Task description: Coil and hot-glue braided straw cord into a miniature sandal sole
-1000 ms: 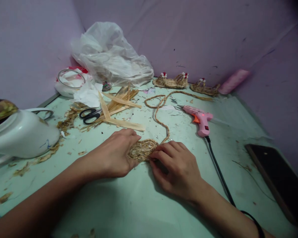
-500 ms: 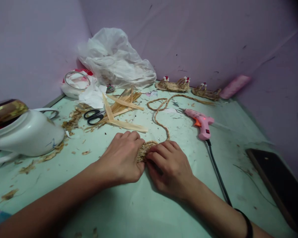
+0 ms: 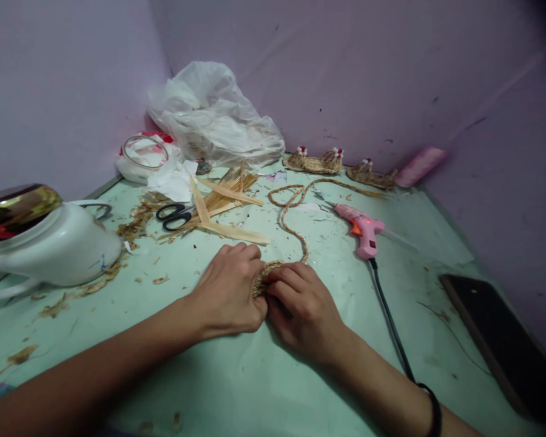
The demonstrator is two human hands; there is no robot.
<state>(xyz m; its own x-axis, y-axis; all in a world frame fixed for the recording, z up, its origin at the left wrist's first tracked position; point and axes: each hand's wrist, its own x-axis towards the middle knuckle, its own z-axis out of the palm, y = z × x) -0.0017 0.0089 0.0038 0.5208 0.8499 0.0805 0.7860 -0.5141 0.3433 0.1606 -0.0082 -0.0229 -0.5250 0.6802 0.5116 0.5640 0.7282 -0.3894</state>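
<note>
Head view: two hands, one small woven piece [image 3: 261, 284] between them, low at mid-table.
Left hand [image 3: 232, 290] is closed around the piece's left part; right hand [image 3: 306, 306] pinches its right end with bent fingers. One braided cord [image 3: 295, 235] winds away behind the right hand; one pair of scissors [image 3: 185, 213], one pink glue gun [image 3: 366, 230], two beaded woven pieces [image 3: 317, 164] and one plastic bag [image 3: 218, 121] lie beyond. Scraps litter the pale green table [image 3: 264, 382]; lilac walls [image 3: 346, 67] meet in a corner.

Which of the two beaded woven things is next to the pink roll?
The beaded piece on the right, beside the pink roll; the left one sits farther off, nearer the plastic bag.
</note>
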